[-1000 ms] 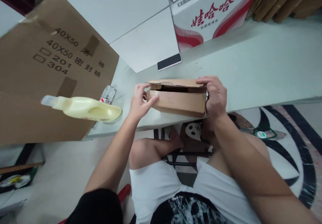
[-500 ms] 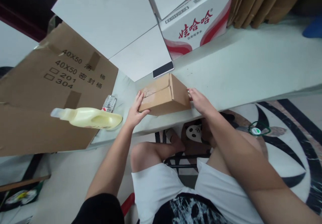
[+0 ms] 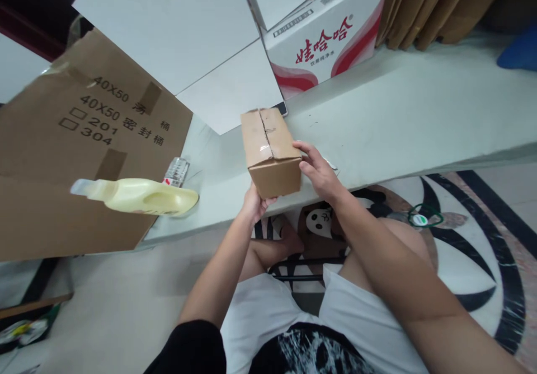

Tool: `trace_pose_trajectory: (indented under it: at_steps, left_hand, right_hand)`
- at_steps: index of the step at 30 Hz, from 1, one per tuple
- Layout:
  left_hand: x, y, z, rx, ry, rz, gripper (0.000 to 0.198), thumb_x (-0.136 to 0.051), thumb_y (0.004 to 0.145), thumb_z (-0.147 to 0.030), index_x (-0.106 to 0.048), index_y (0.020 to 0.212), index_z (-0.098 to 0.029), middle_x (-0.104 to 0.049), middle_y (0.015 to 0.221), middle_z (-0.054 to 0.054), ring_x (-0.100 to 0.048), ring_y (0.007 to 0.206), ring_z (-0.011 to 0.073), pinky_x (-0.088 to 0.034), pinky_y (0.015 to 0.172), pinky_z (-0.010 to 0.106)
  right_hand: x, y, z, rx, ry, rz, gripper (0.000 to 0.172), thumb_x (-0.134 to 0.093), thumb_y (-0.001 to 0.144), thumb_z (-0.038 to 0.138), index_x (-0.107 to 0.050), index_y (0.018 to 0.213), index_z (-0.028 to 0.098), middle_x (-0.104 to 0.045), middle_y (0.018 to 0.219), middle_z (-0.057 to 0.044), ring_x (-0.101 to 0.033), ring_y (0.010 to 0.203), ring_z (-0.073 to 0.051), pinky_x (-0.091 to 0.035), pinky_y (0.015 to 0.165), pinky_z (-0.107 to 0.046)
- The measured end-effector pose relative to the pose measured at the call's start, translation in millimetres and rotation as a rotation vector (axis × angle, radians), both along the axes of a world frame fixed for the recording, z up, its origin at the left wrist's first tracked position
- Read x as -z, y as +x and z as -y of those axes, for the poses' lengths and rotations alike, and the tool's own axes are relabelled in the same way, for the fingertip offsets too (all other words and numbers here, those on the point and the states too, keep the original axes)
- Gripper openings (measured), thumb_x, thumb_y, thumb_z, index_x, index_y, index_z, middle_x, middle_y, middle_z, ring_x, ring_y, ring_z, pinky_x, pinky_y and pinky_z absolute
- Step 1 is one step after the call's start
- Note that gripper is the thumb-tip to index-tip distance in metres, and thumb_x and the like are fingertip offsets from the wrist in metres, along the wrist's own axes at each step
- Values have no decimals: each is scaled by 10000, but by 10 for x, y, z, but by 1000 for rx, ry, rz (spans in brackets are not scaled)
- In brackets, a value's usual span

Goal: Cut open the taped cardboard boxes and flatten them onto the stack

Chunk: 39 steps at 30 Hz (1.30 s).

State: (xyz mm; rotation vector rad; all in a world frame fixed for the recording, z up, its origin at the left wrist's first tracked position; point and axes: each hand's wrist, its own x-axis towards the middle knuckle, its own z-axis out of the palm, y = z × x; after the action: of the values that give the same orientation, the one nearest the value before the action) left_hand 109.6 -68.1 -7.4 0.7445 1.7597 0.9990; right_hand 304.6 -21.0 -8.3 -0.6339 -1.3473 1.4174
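Note:
A small brown cardboard box (image 3: 274,178) is in both my hands at the front edge of the table. Its top has a lengthwise seam with clear tape near the front end. My left hand (image 3: 257,203) supports it from below at the near end, fingers partly hidden under the box. My right hand (image 3: 316,169) grips the right side, with fingertips at the upper right edge. Behind the box a dark flat object with a light rim (image 3: 282,108) is mostly covered. A small white piece (image 3: 331,164) shows just beyond my right hand.
On the left lie a pale yellow bottle (image 3: 146,196), a clear small bottle (image 3: 177,171) and a big cardboard carton (image 3: 62,183). White cartons (image 3: 235,91) and a red-and-white carton (image 3: 323,55) stand behind. Folded cardboard (image 3: 436,10) leans at the back right of the pale table (image 3: 398,116).
The box has been turned so its end faces me, and it looks lifted. My left hand has moved from its left side to underneath; my right hand has shifted slightly left.

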Motion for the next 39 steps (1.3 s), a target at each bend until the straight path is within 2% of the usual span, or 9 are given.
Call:
trace_pose_trajectory:
  at_steps: [4,8,13,19,22,26,31,36,39]
  left_hand:
    - [-9,-100,106,2,71,-218,213,-658,835,-349,-682,821,-138,-717,713,106,-717,687,231,-576,596,319]
    - [-460,-273,-32,-71,499,-588,273,-548,917,-399,-626,1066,-184,-710,1136,108,-641,1147,252,-519,1001,433]
    - [-912,-127,-680,303,649,-836,332,-649,869,-354,-658,1195,-287,-642,1350,-8,-485,1362,248,-332,1217,441]
    - [-720,41,-1113,534,385,-1071,468,-472,896,-301,-593,1348,-282,-542,1471,70,-457,1383,347,-283,1190,569]
    - [-670,13,-1070,538,418,-1080,476,-469,871,-280,-605,1324,-325,-564,1447,52,-477,1355,333,-294,1178,556]
    - [-717,6,-1014,554,363,-1122,519,-501,844,-301,-586,1355,-338,-535,1494,30,-425,1414,317,-273,1189,549]
    - [-757,1,-1011,656,260,-1145,618,-480,866,-369,-479,1483,-352,-389,1619,-2,-263,1525,333,-165,1221,576]
    - [-761,-6,-1008,713,210,-1153,723,-527,845,-410,-395,1550,-318,-275,1676,15,-165,1558,366,-111,1228,591]
    - [-762,13,-1005,704,224,-1154,703,-523,859,-411,-406,1545,-316,-285,1672,20,-178,1558,350,-111,1229,593]
  right_hand:
    - [22,-13,-24,107,-51,130,375,-562,872,528,-586,1140,266,-630,1273,-78,-594,1214,-277,-479,1011,-463]
    - [10,-31,-15,109,-38,192,314,-575,840,428,-593,1104,258,-656,1177,-70,-628,1101,-242,-511,903,-397]
    - [33,-1,-30,118,16,248,347,-543,859,471,-588,1124,251,-663,1208,-64,-639,1088,-223,-515,877,-361]
    - [234,194,-255,476,-7,776,398,-467,916,453,-636,1159,188,-688,1155,-153,-619,1092,-312,-476,946,-476]
    - [286,226,-364,464,58,1161,314,-600,840,345,-695,1084,173,-675,1134,-203,-579,1085,-369,-457,914,-529]
    - [284,149,-473,378,39,1352,201,-591,856,281,-727,964,180,-695,1005,-193,-588,1031,-353,-442,876,-517]
    - [320,90,-553,350,-31,1186,155,-611,836,303,-703,910,202,-710,929,-127,-624,944,-299,-462,874,-483]
    - [115,173,-520,834,-79,581,176,-556,869,356,-586,937,197,-641,905,-82,-621,776,-216,-525,795,-437]
    - [-149,166,-354,869,88,132,193,-549,887,420,-489,949,247,-560,874,-16,-570,636,-144,-537,642,-352]
